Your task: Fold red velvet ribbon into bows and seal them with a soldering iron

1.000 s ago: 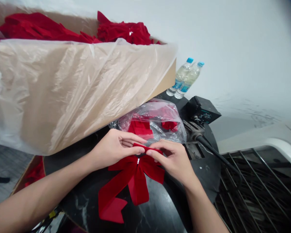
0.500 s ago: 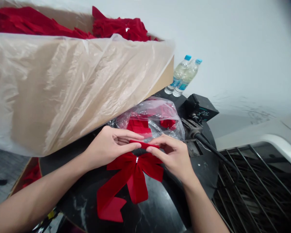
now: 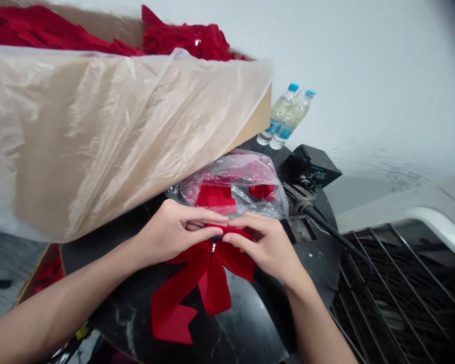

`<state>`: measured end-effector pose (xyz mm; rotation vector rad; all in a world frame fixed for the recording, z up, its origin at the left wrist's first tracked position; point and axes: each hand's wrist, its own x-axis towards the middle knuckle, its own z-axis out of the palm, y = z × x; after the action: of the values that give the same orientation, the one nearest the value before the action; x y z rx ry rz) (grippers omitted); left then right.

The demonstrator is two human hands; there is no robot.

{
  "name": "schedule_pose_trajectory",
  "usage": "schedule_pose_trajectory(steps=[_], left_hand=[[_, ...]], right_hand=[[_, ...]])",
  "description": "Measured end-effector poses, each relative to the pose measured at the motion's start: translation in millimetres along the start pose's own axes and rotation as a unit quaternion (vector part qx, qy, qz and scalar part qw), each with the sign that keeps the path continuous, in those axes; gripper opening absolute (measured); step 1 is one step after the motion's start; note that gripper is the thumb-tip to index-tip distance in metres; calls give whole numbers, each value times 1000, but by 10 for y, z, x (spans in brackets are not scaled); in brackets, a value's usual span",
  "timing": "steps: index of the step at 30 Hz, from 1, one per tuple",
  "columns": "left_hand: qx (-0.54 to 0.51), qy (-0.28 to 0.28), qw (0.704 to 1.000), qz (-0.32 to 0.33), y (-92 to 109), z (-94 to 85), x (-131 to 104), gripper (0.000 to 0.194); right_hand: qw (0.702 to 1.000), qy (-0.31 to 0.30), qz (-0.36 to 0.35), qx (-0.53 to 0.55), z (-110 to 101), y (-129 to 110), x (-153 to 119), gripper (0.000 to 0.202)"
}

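Note:
A red velvet ribbon bow (image 3: 215,290) with a silvery tie at its centre lies on the black marbled round table (image 3: 136,328). One long tail stretches to the lower left and folds over. Just above the bow, my left hand (image 3: 167,230) and my right hand (image 3: 267,242) pinch a narrow strip of red ribbon (image 3: 235,231), fingers on its far side and thumbs on the near side. The fingertips of both hands almost meet. Whether this strip joins the bow is hidden. Behind the hands lies a clear plastic bag (image 3: 246,169) with red ribbon pieces inside.
A plastic-lined cardboard box (image 3: 109,136) filled with red bows (image 3: 185,40) stands at the back left. Two bottles (image 3: 288,119), a black box with a dial (image 3: 314,167) and a thick black cable (image 3: 333,235) are behind right. A wire rack (image 3: 394,273) stands at right.
My hands have drawn closer together along the red strip, and the right hand has shifted slightly left. The bow stays in place.

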<state>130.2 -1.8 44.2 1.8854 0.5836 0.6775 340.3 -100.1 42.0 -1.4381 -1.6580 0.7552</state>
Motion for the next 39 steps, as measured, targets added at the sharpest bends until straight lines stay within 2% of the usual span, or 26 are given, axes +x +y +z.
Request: schedule_pose_trajectory(steps=[4, 9, 12, 17, 23, 30, 34, 37, 39], left_hand=[[28, 18, 999, 11, -12, 0, -4, 23], [106, 29, 992, 68, -72, 2, 13, 20], [129, 1, 987, 96, -75, 12, 25, 20], [109, -32, 991, 70, -20, -10, 22, 16], [203, -95, 964, 140, -7, -62, -10, 20], [399, -115, 897, 152, 34, 184, -289, 26], [363, -123, 912, 147, 74, 276, -497, 24], [323, -134, 927, 139, 96, 256, -616, 26], [321, -149, 924, 147, 104, 233, -694, 20]], right_hand=[[998, -10, 48, 48, -12, -16, -17, 16], [999, 8, -1, -51, -17, -58, -10, 11], [992, 19, -45, -114, 12, -72, -23, 9], [981, 17, -92, -172, 48, -105, -47, 9], [969, -35, -72, -232, 59, -197, -90, 18], [955, -37, -34, -294, 224, -260, -363, 21], [959, -29, -38, -279, 304, -271, -610, 19], [963, -26, -44, -264, 337, -295, -745, 15], [965, -30, -51, -257, 370, -329, -809, 13]])
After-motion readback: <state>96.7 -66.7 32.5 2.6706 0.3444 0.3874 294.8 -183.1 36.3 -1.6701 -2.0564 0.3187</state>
